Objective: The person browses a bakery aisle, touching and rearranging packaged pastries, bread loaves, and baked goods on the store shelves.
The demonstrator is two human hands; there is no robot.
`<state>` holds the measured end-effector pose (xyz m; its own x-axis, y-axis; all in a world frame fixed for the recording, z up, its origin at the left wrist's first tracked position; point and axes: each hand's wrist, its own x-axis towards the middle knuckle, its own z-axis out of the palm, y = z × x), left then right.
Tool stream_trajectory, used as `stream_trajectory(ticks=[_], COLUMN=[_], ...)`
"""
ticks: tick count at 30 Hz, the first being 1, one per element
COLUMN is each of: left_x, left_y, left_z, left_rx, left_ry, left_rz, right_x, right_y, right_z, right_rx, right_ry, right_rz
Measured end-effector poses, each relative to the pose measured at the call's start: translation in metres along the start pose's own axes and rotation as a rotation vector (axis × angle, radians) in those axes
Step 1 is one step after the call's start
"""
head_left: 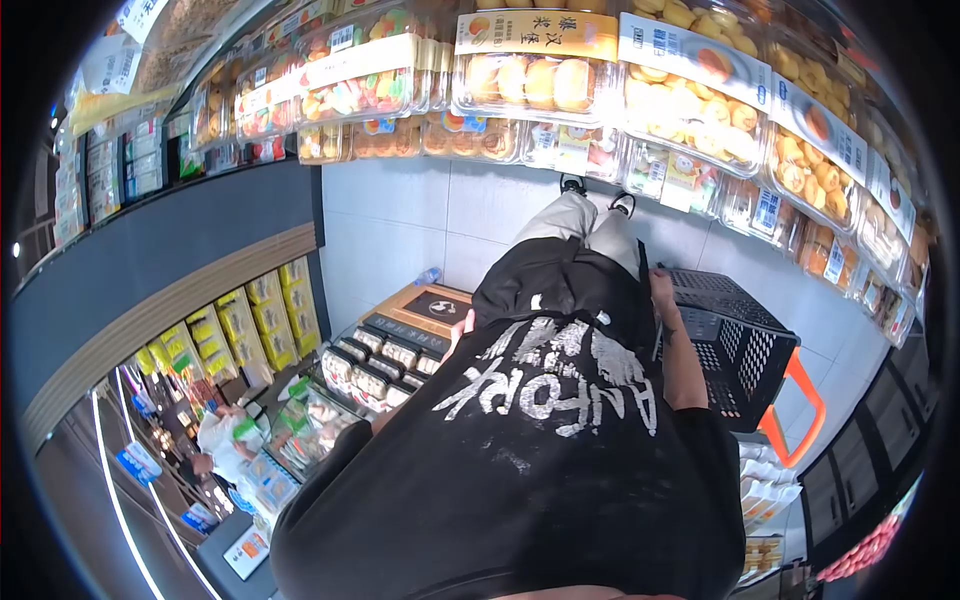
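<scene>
At my right side, my right hand is closed at the near edge of a black plastic shopping basket. The basket has perforated walls, and an orange handle sticks out on its far side. Its visible inner floor shows dark mesh. My left hand hangs at my left hip against the black apron. The shirt covers most of that hand, so its grip is hidden. Left of it stands a display with rows of packaged food jars and a wooden box top.
Ahead of my feet, a shelf holds clear boxes of buns, pastries and colourful sweets. Yellow packets line a rack at left. A person in white is by the counter at lower left. Dark cabinets stand at right.
</scene>
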<state>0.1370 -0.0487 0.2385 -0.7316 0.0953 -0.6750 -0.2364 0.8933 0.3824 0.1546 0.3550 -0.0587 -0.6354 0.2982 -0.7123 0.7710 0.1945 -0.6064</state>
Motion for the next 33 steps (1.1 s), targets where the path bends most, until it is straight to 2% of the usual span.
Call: stream_trajectory(ticks=[3, 6, 8, 10, 12, 15, 19, 21, 24, 27, 31, 33], left_x=[-0.017, -0.029, -0.033, -0.031, -0.028, -0.023, -0.016, -0.013, -0.010, -0.009, -0.012, -0.016], left_y=[-0.005, -0.008, -0.011, -0.013, -0.018, -0.028, -0.044, -0.051, -0.062, -0.075, -0.095, -0.105], left_z=[0.021, 0.035, 0.042, 0.048, 0.052, 0.056, 0.061, 0.062, 0.060, 0.055, 0.045, 0.036], left_rx=[-0.181, -0.326, -0.411, -0.490, -0.563, -0.665, -0.801, -0.869, -0.960, -1.039, -1.117, -1.138], left_ry=[0.083, 0.149, 0.182, 0.206, 0.230, 0.253, 0.271, 0.283, 0.289, 0.292, 0.292, 0.284], left_rz=[-0.191, -0.318, -0.377, -0.414, -0.440, -0.461, -0.479, -0.485, -0.494, -0.500, -0.511, -0.520], right_x=[-0.004, 0.007, 0.025, 0.029, 0.016, 0.025, 0.019, 0.027, 0.033, 0.002, -0.021, -0.041], right_y=[-0.031, -0.026, 0.000, -0.005, -0.036, -0.036, -0.054, -0.044, -0.037, -0.083, -0.096, -0.105], right_z=[-0.007, 0.001, 0.016, 0.018, 0.013, 0.011, 0.022, 0.036, 0.056, 0.051, 0.057, 0.055], right_rx=[-0.094, -0.069, -0.197, -0.240, -0.203, -0.091, 0.125, -0.057, 0.060, -0.021, 0.016, -0.130], right_ry=[-0.110, -0.188, -0.160, -0.124, -0.091, -0.173, -0.082, -0.040, -0.026, -0.081, -0.228, -0.227], right_rz=[0.120, 0.083, 0.097, 0.109, 0.126, 0.124, 0.183, 0.156, 0.159, 0.159, 0.076, -0.046])
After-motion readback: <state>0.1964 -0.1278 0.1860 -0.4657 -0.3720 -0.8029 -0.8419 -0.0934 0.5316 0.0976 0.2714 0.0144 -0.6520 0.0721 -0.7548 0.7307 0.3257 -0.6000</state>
